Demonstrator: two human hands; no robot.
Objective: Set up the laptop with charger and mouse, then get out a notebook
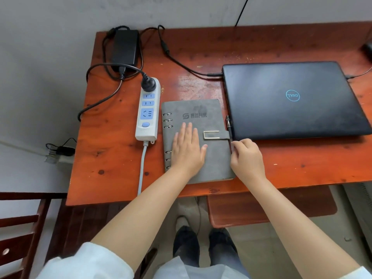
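Reddish, scuffed wood makes up the desk (201, 57), which stands against a pale wall. Nearest the camera, both bare forearms reach forward from white sleeves. The left hand (188, 150) lies palm-down on the closed grey notebook (215, 162), fingers straight and slightly spread, gripping nothing. The right hand (246, 156) sits at the notebook's right edge with fingers curled; its fingertips seem to pinch the lower end of the dark pen (229, 125) held in the loop by the clasp, though the contact is partly hidden. Just left of the notebook lies a white power strip (148, 117) with a black plug in its far socket. Right of it rests the closed black laptop (291, 99), a cable entering its left side. Farthest back, at the desk's left corner, sits the black charger brick (124, 47).
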